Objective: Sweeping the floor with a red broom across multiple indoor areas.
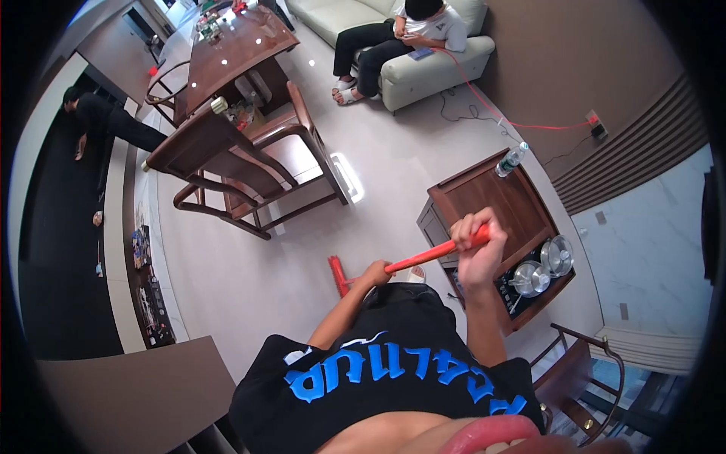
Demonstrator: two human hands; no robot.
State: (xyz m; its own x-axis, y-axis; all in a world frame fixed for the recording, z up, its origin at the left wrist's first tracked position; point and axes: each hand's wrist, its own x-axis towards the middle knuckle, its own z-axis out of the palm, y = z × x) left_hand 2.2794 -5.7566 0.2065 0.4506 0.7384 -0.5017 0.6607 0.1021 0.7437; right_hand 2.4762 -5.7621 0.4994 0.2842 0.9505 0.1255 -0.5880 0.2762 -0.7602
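A red broom or floor brush runs slantwise in front of me. My right hand [478, 245] is closed around the top end of its red handle [422, 258], high and to the right. Lower on the same handle, my left hand [375, 274] grips it near my waist. The red bristled head [338, 276] rests on the pale tiled floor, left of my left hand. One light-coloured slipper [417, 274] shows just beyond my dark trousers.
A wooden armchair [255, 164] stands ahead left, by a long wooden table [238, 51]. At right is a wooden tea cabinet [488, 198] with a bottle and glass pots. A person sits on the sofa [420, 76], red cable running to the wall; another leans at far left.
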